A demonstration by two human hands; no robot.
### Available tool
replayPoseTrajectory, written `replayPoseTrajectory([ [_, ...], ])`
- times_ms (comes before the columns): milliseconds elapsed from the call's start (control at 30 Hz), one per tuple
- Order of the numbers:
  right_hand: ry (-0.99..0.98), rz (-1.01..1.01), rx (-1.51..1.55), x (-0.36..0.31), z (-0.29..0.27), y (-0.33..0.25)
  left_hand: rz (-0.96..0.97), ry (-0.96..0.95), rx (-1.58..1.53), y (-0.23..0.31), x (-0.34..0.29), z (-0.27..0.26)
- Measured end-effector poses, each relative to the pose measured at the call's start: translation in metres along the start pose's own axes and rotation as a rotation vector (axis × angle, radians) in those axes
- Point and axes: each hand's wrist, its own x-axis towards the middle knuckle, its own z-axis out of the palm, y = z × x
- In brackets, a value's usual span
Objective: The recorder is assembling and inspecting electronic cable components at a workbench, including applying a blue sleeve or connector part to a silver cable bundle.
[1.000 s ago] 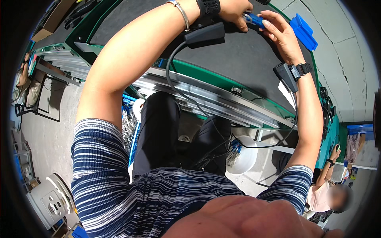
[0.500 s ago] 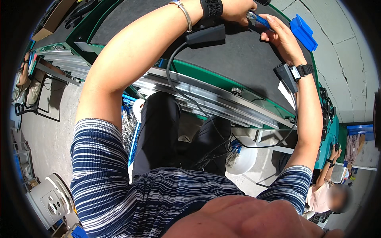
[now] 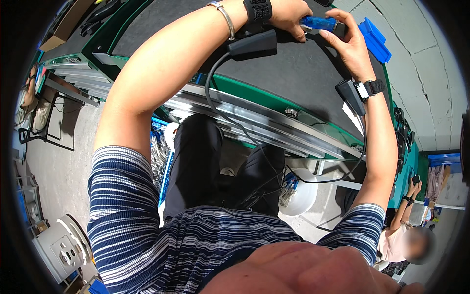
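Over the far part of the dark work mat, both hands meet at a small translucent blue piece (image 3: pixel 319 23) with a shiny metal end on its left and a dark end on its right. My left hand (image 3: pixel 290 18) pinches the metal end. At the other end, my right hand (image 3: pixel 351 41) has its thumb and forefinger bent around the piece. Its exact kind is too small to make out. A black cable housing (image 3: pixel 252 43) lies below my left wrist, and another black housing (image 3: pixel 350 97) is beside my right wrist.
The dark mat (image 3: pixel 274 78) covers a green-edged bench with metal rails at its front. A blue tray (image 3: pixel 374 40) sits at the right edge. Below, a white bucket (image 3: pixel 299 198) and a blue crate hold metal pieces. Black cables hang over my lap. Another person sits at right.
The blue piece has turned from a slant to nearly level. My right hand's fingers have lifted and curled around its right end; my left hand has shifted slightly.
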Motion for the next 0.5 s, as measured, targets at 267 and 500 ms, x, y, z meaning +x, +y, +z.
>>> replayPoseTrajectory([
  [267,-0.197,0.567,0.511,0.002,-0.009,0.006,-0.032,0.061,0.05,-0.006,0.009,0.013],
  [500,-0.185,0.449,0.54,-0.002,-0.006,0.005,-0.044,0.077,0.055,-0.008,0.008,0.012],
])
